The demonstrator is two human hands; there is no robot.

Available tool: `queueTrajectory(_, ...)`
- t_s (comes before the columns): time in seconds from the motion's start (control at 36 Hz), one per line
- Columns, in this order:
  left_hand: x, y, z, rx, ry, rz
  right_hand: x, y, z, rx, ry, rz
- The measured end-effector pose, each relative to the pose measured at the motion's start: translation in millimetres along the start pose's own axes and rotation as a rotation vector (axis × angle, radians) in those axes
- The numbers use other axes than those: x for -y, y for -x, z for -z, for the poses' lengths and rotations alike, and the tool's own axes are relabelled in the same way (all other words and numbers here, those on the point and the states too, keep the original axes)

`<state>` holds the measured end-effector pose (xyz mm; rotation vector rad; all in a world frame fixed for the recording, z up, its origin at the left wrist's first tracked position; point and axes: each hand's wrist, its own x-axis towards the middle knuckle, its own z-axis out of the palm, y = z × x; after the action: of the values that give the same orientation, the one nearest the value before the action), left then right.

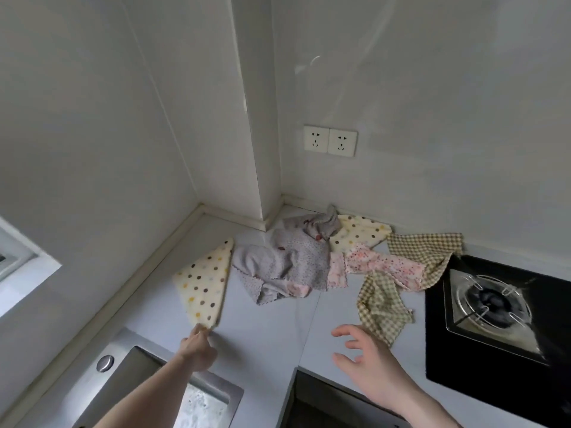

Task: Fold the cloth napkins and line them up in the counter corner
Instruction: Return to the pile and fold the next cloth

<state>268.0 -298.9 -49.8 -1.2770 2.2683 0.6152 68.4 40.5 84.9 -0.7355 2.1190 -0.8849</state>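
Observation:
A cream polka-dot napkin, folded into a triangle, lies on the counter by the left wall. My left hand pinches its near corner. My right hand hovers open with spread fingers just left of a crumpled green checked napkin, holding nothing. Further back lie a rumpled grey floral napkin, a pink floral napkin, a second polka-dot napkin and another green checked napkin, overlapping in a loose heap near the counter corner.
A steel sink sits at the lower left below my left arm. A black gas hob with a burner fills the right side. Two wall sockets are above the heap. A pillar juts into the corner.

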Motion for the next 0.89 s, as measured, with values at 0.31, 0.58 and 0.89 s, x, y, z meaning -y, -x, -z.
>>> queueTrajectory(0.31,-41,57,88,-0.623,0.557,-0.295,20,2,-18,-0.073,-0.065,-0.004)
queueTrajectory(0.58,-102,159,156,-0.416,0.792,-0.566,51,2,-20,-0.034,-0.094,0.084)
queueTrajectory(0.89,-143,190,131,-0.078,0.673,-0.815,68,14,-24,-0.085,-0.153,0.119)
